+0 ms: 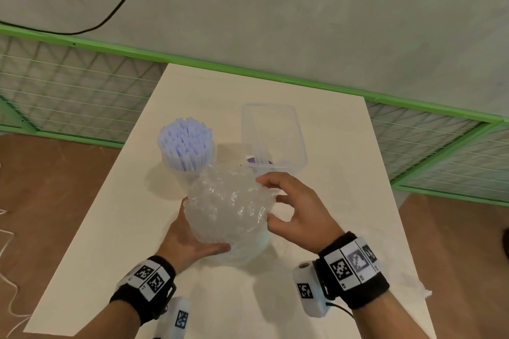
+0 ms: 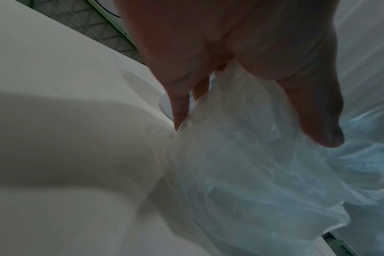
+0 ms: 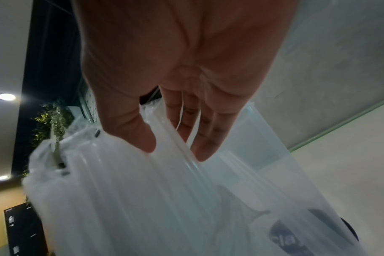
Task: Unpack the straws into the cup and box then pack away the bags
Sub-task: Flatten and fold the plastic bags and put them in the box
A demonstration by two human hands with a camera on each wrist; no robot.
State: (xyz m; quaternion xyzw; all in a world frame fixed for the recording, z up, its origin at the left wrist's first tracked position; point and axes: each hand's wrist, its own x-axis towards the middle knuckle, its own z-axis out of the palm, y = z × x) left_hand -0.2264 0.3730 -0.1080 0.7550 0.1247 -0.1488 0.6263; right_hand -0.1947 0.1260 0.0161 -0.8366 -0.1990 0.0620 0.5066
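A crumpled clear plastic bag (image 1: 228, 209) is held just above the white table (image 1: 344, 201), between both hands. My left hand (image 1: 192, 239) cups its left and lower side, thumb in front, fingers hidden behind the plastic. My right hand (image 1: 275, 201) pinches the bag's right edge between thumb and fingers. The right wrist view shows a fold of the bag (image 3: 143, 207) running between that hand's (image 3: 173, 149) thumb and fingers. In the left wrist view the bag (image 2: 252, 173) lies against my left hand (image 2: 252, 131). Behind stand a clear cup (image 1: 190, 170) packed with lavender straws (image 1: 186, 140) and a clear box (image 1: 272, 135).
A green-framed mesh fence (image 1: 82, 85) runs behind and beside the table. The table's left edge (image 1: 91, 206) and right edge (image 1: 391, 201) drop to brown floor. A black cable (image 1: 121, 3) hangs on the grey wall. Something purple (image 1: 257, 160) shows through the box's near end.
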